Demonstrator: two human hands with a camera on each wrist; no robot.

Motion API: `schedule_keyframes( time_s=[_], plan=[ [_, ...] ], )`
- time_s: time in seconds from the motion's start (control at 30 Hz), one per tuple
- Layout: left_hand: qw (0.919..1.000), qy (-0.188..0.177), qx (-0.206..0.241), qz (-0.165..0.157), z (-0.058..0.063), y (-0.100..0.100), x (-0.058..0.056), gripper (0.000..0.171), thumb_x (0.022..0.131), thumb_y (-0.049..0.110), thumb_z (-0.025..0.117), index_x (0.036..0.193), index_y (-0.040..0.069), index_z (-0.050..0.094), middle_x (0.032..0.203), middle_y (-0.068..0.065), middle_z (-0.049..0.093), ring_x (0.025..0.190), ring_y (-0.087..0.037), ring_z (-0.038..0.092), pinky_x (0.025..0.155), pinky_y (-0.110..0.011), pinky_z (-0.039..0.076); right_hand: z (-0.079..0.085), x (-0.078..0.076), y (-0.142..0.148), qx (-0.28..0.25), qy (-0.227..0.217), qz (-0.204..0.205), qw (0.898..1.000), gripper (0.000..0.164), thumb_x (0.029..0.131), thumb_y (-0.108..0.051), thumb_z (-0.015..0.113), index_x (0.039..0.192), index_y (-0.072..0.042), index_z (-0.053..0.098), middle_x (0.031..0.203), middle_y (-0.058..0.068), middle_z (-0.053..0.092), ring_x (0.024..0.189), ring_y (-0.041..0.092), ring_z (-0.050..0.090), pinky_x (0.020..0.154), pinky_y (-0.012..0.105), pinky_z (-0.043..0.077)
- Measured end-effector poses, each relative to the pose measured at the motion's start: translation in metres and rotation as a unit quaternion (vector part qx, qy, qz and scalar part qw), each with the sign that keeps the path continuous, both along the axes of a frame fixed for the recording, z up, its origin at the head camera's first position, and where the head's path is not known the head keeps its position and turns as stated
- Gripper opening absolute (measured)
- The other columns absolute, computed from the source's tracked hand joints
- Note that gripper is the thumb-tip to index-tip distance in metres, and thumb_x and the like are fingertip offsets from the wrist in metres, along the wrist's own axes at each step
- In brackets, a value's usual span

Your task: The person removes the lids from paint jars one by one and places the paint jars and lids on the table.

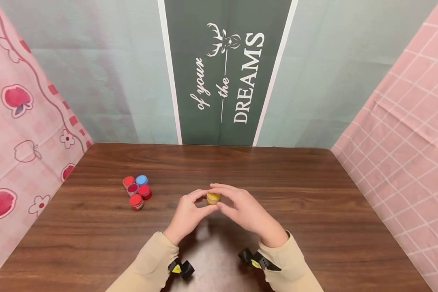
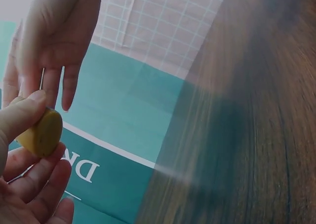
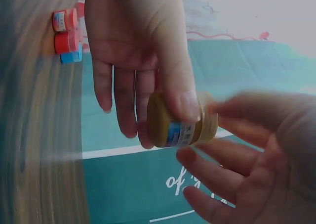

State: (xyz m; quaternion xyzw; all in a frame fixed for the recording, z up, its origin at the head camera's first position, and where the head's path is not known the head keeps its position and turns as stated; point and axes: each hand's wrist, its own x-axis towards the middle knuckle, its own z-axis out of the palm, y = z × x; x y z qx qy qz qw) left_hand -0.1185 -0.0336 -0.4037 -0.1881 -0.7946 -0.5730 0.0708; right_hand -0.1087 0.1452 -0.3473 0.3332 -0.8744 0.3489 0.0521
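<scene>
Above the middle of the table, a small yellow paint jar (image 1: 213,198) is held between the two hands. The left hand (image 1: 187,213) grips the jar's body between thumb and fingers; the right wrist view shows its thumb across the printed label (image 3: 181,134). From the other side, the right hand (image 1: 246,211) has its thumb and fingertips at the lid end (image 3: 210,119), blurred in that view. In the left wrist view the jar's rounded base (image 2: 49,135) faces the camera, tilted, and the lid is hidden.
At the left of the brown wooden table (image 1: 295,182) stands a cluster of several small jars: red ones (image 1: 136,201), a dark red one (image 1: 133,189) and a blue one (image 1: 141,180). A green printed curtain (image 1: 226,134) hangs behind the table, with pink cloths (image 1: 405,142) at the sides.
</scene>
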Motion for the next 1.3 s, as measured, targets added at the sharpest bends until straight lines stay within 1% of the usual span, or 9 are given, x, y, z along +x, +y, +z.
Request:
schedule_keyframes(
  time_s=[0.13, 0.27, 0.4, 0.63, 0.8, 0.97, 1.1, 1.2, 1.3],
  plan=[
    [1.0000, 0.000, -0.004, 0.009, -0.002, 0.000, 0.000, 0.029, 0.074, 0.015, 0.079, 0.101, 0.011, 0.070, 0.093, 0.003, 0.067, 0.090, -0.015, 0.059, 0.084, -0.039, 0.047, -0.004, 0.001, -0.009, 0.020, 0.014, -0.096, 0.995, 0.054, 0.078, -0.040, 0.074, 0.119, -0.008, 0.058, 0.125, 0.006, 0.054, 0.106, 0.020, 0.057, 0.083, 0.037, 0.049],
    [1.0000, -0.006, 0.006, -0.001, -0.003, 0.000, 0.000, 0.026, 0.076, 0.012, 0.078, 0.100, 0.010, 0.070, 0.094, 0.002, 0.067, 0.090, -0.016, 0.060, 0.082, -0.034, 0.048, -0.010, 0.002, -0.019, 0.066, 0.056, -0.218, 0.972, 0.053, 0.070, -0.058, 0.072, 0.095, -0.013, 0.059, 0.085, -0.005, 0.053, 0.069, 0.010, 0.052, 0.058, 0.028, 0.044],
    [0.9999, -0.010, 0.004, -0.008, -0.002, 0.002, 0.000, 0.025, 0.077, 0.013, 0.076, 0.102, 0.012, 0.071, 0.097, 0.003, 0.067, 0.092, -0.012, 0.061, 0.081, -0.030, 0.048, -0.010, 0.004, -0.023, 0.095, 0.078, -0.258, 0.958, 0.047, 0.068, -0.059, 0.073, 0.080, -0.016, 0.058, 0.069, -0.009, 0.046, 0.055, 0.006, 0.043, 0.048, 0.023, 0.036],
    [0.9999, -0.010, -0.006, -0.001, -0.001, 0.004, 0.001, 0.026, 0.076, 0.013, 0.078, 0.101, 0.013, 0.071, 0.094, 0.005, 0.066, 0.090, -0.014, 0.060, 0.081, -0.043, 0.049, -0.004, 0.008, -0.018, 0.085, 0.064, -0.172, 0.979, 0.037, 0.079, -0.032, 0.074, 0.105, -0.006, 0.069, 0.082, -0.002, 0.054, 0.065, 0.011, 0.052, 0.058, 0.025, 0.044],
    [0.9999, -0.005, -0.012, -0.004, -0.001, 0.002, 0.003, 0.029, 0.075, 0.018, 0.079, 0.102, 0.015, 0.071, 0.095, 0.008, 0.065, 0.091, -0.011, 0.059, 0.082, -0.040, 0.049, 0.001, 0.009, -0.009, 0.054, 0.044, -0.065, 0.995, 0.039, 0.084, -0.012, 0.069, 0.121, -0.005, 0.062, 0.110, 0.005, 0.062, 0.096, 0.020, 0.061, 0.080, 0.034, 0.050],
    [0.9999, 0.000, -0.004, -0.010, -0.001, 0.001, 0.003, 0.031, 0.073, 0.022, 0.080, 0.102, 0.017, 0.071, 0.098, 0.010, 0.065, 0.093, -0.009, 0.059, 0.085, -0.040, 0.047, 0.003, 0.008, -0.002, 0.004, -0.019, 0.013, 1.000, 0.034, 0.089, -0.006, 0.061, 0.122, -0.009, 0.061, 0.139, 0.009, 0.046, 0.128, 0.024, 0.041, 0.093, 0.041, 0.045],
    [0.9999, 0.005, 0.003, -0.013, -0.002, 0.001, 0.000, 0.028, 0.076, 0.015, 0.078, 0.102, 0.013, 0.071, 0.096, 0.007, 0.066, 0.093, -0.013, 0.058, 0.085, -0.040, 0.047, 0.002, 0.009, -0.008, -0.003, 0.013, -0.075, 0.997, 0.045, 0.082, -0.033, 0.071, 0.118, -0.010, 0.058, 0.136, 0.010, 0.046, 0.125, 0.028, 0.044, 0.093, 0.045, 0.042],
    [0.9998, -0.001, 0.011, -0.019, -0.002, 0.002, 0.001, 0.026, 0.077, 0.013, 0.077, 0.102, 0.013, 0.071, 0.096, 0.006, 0.066, 0.092, -0.013, 0.059, 0.083, -0.039, 0.048, -0.003, 0.007, -0.014, 0.040, 0.080, -0.187, 0.978, 0.053, 0.071, -0.051, 0.075, 0.102, -0.010, 0.060, 0.103, 0.002, 0.058, 0.091, 0.021, 0.057, 0.084, 0.041, 0.044],
    [0.9997, -0.002, 0.010, -0.022, -0.002, 0.003, 0.002, 0.027, 0.076, 0.015, 0.078, 0.102, 0.015, 0.071, 0.096, 0.008, 0.066, 0.092, -0.010, 0.060, 0.082, -0.034, 0.049, -0.006, 0.006, -0.017, 0.086, 0.117, -0.243, 0.959, 0.049, 0.067, -0.058, 0.074, 0.082, -0.014, 0.058, 0.072, -0.006, 0.049, 0.061, 0.012, 0.046, 0.065, 0.031, 0.042]
  ],
)
